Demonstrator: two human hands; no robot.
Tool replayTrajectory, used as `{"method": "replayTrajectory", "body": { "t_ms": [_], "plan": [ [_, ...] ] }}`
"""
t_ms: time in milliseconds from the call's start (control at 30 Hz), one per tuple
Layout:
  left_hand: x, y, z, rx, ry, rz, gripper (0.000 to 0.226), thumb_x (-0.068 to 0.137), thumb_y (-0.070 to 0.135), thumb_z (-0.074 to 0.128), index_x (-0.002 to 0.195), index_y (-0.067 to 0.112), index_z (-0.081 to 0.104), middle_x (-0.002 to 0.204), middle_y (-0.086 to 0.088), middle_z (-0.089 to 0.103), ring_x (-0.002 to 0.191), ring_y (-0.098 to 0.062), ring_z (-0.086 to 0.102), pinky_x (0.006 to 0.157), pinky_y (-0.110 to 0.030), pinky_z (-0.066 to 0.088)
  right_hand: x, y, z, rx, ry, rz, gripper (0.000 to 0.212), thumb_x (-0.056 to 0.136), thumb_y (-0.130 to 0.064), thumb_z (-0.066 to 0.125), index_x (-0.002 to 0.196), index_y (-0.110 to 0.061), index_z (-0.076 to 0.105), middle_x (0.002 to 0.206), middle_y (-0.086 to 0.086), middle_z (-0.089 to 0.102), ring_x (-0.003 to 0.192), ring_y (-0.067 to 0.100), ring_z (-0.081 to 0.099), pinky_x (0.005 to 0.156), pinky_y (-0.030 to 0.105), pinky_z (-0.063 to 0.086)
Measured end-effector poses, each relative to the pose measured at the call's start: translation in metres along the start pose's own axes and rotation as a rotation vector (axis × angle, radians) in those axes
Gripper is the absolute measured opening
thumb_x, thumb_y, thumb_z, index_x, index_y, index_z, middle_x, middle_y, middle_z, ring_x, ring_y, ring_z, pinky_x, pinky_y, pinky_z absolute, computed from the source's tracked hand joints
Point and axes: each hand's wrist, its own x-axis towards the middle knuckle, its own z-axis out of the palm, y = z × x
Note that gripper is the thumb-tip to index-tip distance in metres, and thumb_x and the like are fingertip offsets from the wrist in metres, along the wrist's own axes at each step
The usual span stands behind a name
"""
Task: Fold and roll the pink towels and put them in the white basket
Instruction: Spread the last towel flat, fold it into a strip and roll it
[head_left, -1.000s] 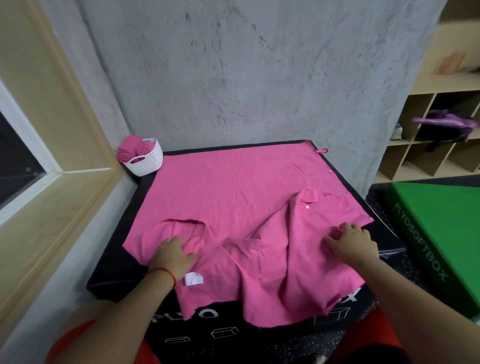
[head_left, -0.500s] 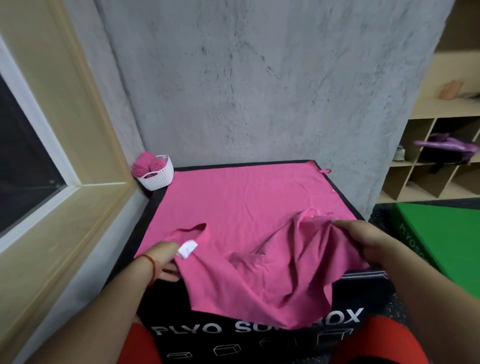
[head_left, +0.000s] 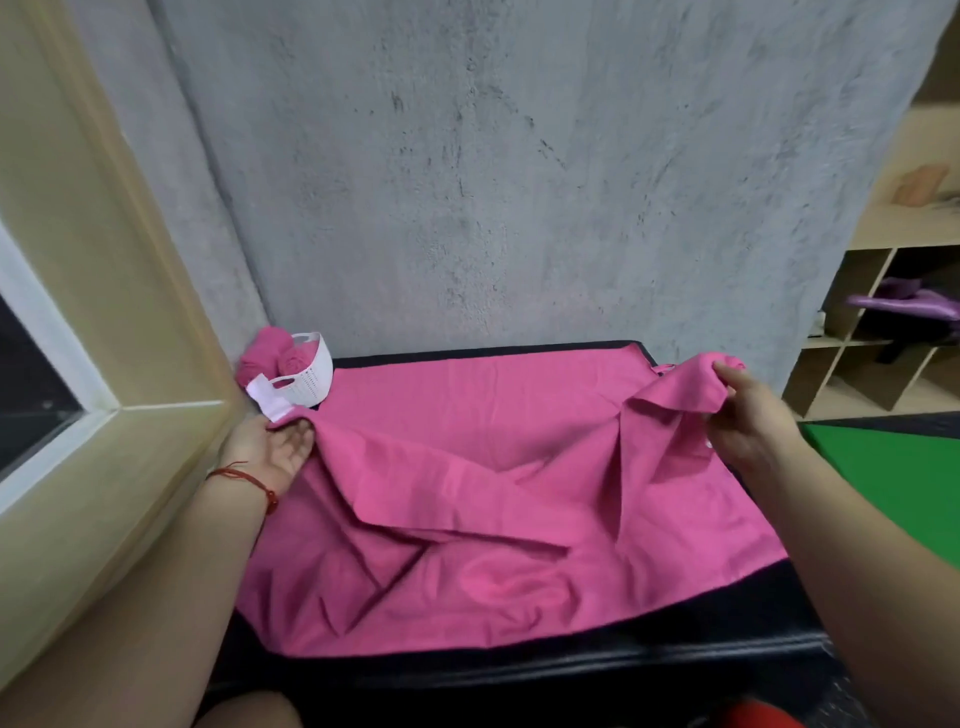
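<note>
Two pink layers over one black padded counter (head_left: 519, 670), backed by a grey concrete wall (head_left: 519, 182) and flanked on the left by a pale wooden window frame (head_left: 104, 260). Lowest layer: a large pink towel (head_left: 467, 389) spread flat, reaching the counter's far edge. On top of that, a second pink towel (head_left: 493, 519), rumpled and creased, raised at two corners, sagging between them and draped down toward the counter's near edge; hard to say exactly where one cloth ends and the other begins along the right edge.

Off the right edge, a green box (head_left: 893, 483), and behind that a wooden cubby shelf (head_left: 878, 228) with something purple (head_left: 904, 304) in one compartment.

At the left edge, left hand (head_left: 270, 449), palm up, apparently gripping the second towel's corner, with a white label (head_left: 267, 400) sticking out above the fingers. Near the far right corner, right hand (head_left: 748, 415) clenched on the other corner, bunched cloth pinched between thumb and fingers.

At the far left corner, white basket (head_left: 311, 376), upright, with rolled pink towels (head_left: 275, 353) inside, one poking over the rim toward the wall. Round the left wrist, a red string bracelet (head_left: 249, 480).
</note>
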Motion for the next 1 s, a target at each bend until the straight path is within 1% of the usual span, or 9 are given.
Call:
{"method": "replayTrajectory", "body": {
  "t_ms": [133,267,400,467,567,633,800,900,1000],
  "plan": [
    [0.054,0.014,0.021,-0.045,0.053,0.034,0.024,0.103,0.017,0.04,0.091,0.015,0.061,0.056,0.001,0.069,0.074,-0.011,0.06,0.052,-0.02,0.058,0.062,-0.004,0.011,0.044,0.055,-0.026,0.017,0.107,-0.025,0.057,0.113,-0.012,0.066,0.09,0.004,0.08,0.079,0.01,0.078,0.067,0.024,0.062],
    [0.127,0.014,0.054,-0.077,0.086,0.077,0.027,0.106,0.017,0.036,0.096,0.012,0.06,0.085,-0.004,0.065,0.077,-0.013,0.062,0.053,-0.021,0.059,0.16,0.007,0.028,0.028,0.135,-0.069,0.023,0.107,-0.018,0.057,0.127,-0.013,0.067,0.1,0.003,0.078,0.084,0.008,0.076,0.072,0.022,0.061],
    [0.196,0.005,0.077,-0.067,-0.032,0.175,0.039,0.11,0.025,0.033,0.141,0.01,0.052,0.13,-0.01,0.065,0.116,-0.022,0.065,0.1,-0.035,0.057,0.271,0.024,0.03,-0.094,0.093,-0.121,0.06,0.095,-0.024,0.064,0.151,-0.007,0.05,0.112,-0.003,0.065,0.094,0.009,0.067,0.069,0.023,0.06],
    [0.213,-0.013,0.082,0.198,-0.127,0.259,0.044,0.111,0.027,0.034,0.151,0.011,0.044,0.154,-0.01,0.05,0.142,-0.027,0.047,0.115,-0.043,0.042,0.28,0.042,0.044,-0.112,0.048,-0.08,0.064,0.094,-0.031,0.073,0.152,-0.021,0.047,0.133,-0.007,0.056,0.108,0.01,0.062,0.081,0.027,0.061],
    [0.214,-0.062,0.077,0.919,-0.099,0.489,0.016,0.104,0.031,0.051,0.11,0.021,0.062,0.112,-0.002,0.062,0.113,-0.021,0.055,0.089,-0.031,0.04,0.269,0.081,0.058,-0.179,-0.042,0.005,0.035,0.103,-0.037,0.06,0.137,-0.031,0.054,0.125,-0.008,0.059,0.105,0.014,0.061,0.082,0.032,0.053],
    [0.214,-0.098,0.061,1.249,-0.17,0.522,0.03,0.1,0.038,0.056,0.114,0.013,0.065,0.111,-0.006,0.066,0.106,-0.027,0.061,0.084,-0.031,0.041,0.256,0.105,0.051,-0.335,-0.009,-0.089,0.048,0.107,-0.031,0.054,0.154,-0.026,0.044,0.133,-0.004,0.054,0.114,0.018,0.059,0.096,0.039,0.05],
    [0.193,-0.146,-0.004,1.58,-0.11,0.625,0.037,0.1,0.025,0.062,0.132,0.008,0.066,0.132,-0.014,0.066,0.122,-0.031,0.06,0.105,-0.037,0.045,0.21,0.152,0.012,-0.695,-0.027,-0.167,0.05,0.105,-0.008,0.06,0.154,-0.011,0.049,0.138,0.006,0.058,0.121,0.02,0.057,0.1,0.037,0.051],
    [0.175,-0.151,-0.038,1.731,-0.1,0.671,0.056,0.096,0.045,0.047,0.139,0.012,0.062,0.144,-0.011,0.059,0.137,-0.032,0.05,0.119,-0.045,0.036,0.179,0.159,-0.015,-1.03,-0.078,-0.244,0.045,0.103,-0.012,0.065,0.148,-0.015,0.058,0.127,0.008,0.07,0.088,0.015,0.066,0.077,0.026,0.054],
    [0.146,-0.148,-0.069,1.826,-0.068,0.626,0.057,0.101,0.047,0.044,0.15,0.018,0.053,0.155,-0.007,0.05,0.146,-0.029,0.04,0.124,-0.044,0.03,0.144,0.154,-0.039,-1.199,-0.16,-0.227,0.045,0.1,-0.018,0.069,0.145,-0.022,0.061,0.129,0.009,0.069,0.111,0.022,0.069,0.097,0.039,0.056]
  ]
}}
